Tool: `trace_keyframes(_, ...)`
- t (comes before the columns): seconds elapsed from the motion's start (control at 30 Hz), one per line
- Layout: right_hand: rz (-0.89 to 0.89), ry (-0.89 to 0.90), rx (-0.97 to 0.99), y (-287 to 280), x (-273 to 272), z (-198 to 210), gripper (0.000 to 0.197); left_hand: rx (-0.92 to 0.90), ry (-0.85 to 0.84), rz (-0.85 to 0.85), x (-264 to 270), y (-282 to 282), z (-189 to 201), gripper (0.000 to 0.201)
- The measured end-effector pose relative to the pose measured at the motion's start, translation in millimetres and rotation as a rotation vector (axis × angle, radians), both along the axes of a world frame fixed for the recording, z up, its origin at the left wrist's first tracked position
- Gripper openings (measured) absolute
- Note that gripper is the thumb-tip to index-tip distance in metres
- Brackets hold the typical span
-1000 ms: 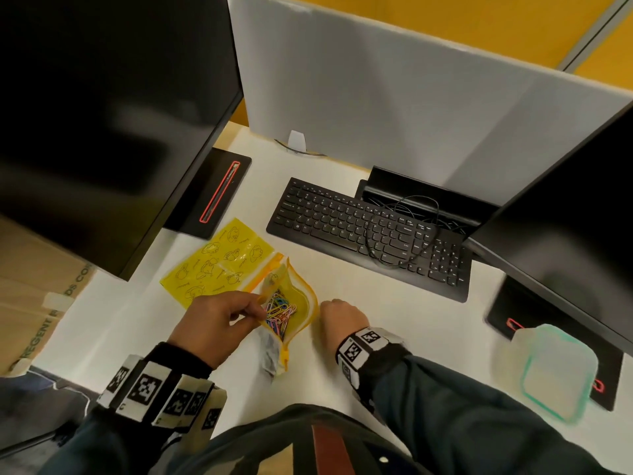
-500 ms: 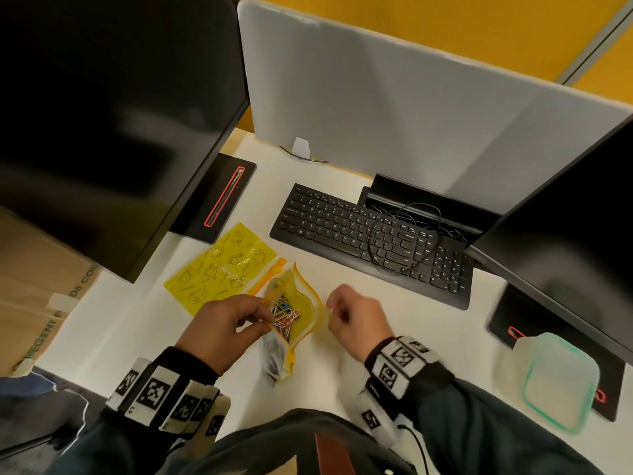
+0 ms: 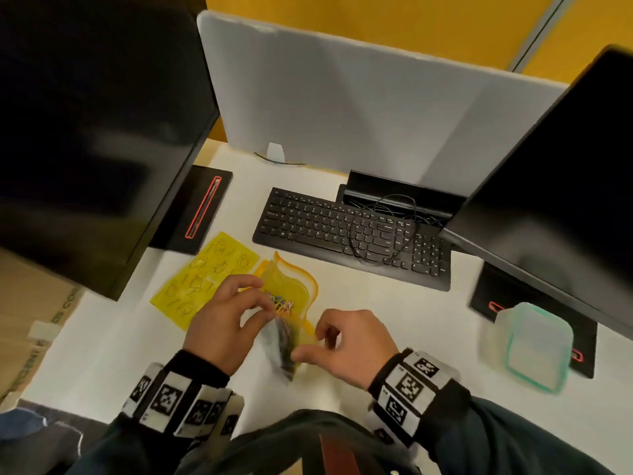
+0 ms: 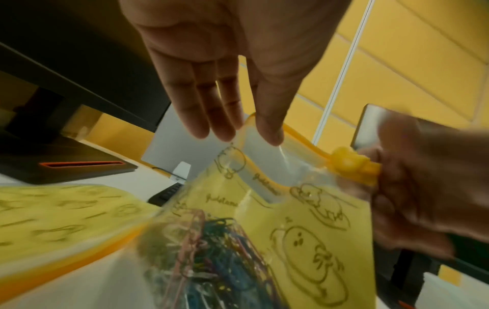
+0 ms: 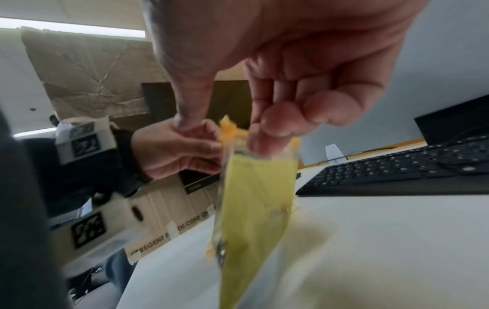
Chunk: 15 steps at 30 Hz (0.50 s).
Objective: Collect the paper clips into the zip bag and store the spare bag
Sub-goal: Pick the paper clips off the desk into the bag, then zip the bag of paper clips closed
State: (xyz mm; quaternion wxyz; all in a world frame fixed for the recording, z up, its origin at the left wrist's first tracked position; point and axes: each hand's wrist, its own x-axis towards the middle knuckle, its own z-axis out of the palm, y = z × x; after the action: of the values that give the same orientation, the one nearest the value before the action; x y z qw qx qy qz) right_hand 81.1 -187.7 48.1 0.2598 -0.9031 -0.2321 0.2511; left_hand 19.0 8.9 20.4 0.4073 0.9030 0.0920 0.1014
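A yellow printed zip bag (image 3: 294, 293) stands upright on the white desk with its mouth gaping and coloured paper clips (image 4: 211, 255) heaped in its bottom. My left hand (image 3: 265, 301) pinches the left side of the bag's rim between thumb and fingers (image 4: 225, 133). On the other side, my right hand (image 3: 308, 344) pinches the rim, and in the left wrist view its fingers close round the yellow zip slider (image 4: 352, 165). The bag (image 5: 254, 198) hangs edge-on below my right hand (image 5: 225, 133). The spare bag (image 3: 202, 275) lies flat on the desk, left of both hands.
A black keyboard (image 3: 349, 234) with a looped cable lies behind the bag. Dark monitors (image 3: 85, 125) stand left and right on black bases. A lidded container with a teal rim (image 3: 534, 347) sits at the right. A cardboard box (image 3: 30, 323) is beyond the desk's left edge.
My right hand has risen from the desk and taken hold of the bag's right rim at the slider. My left hand keeps its pinch on the rim.
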Motion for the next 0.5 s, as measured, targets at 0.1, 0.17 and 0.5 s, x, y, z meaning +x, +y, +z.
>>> trace_keyframes(0.1, -0.078, -0.066, 0.091, -6.1, -4.1, -8.7, 0.027, -0.045, -0.053, -0.027, 7.9, -12.1, 6.2, 0.021)
trace_keyframes(0.17, -0.117, -0.129, 0.15, -12.3, -1.9, -9.5, 0.027, -0.037, -0.082, -0.042, 10.0, -20.3, 10.5, 0.02)
trace_keyframes(0.5, 0.07, -0.363, 0.187, -44.4, -13.4, -11.6, 0.018, 0.319, -0.209, -0.376, 16.3, -66.0, 3.0, 0.015)
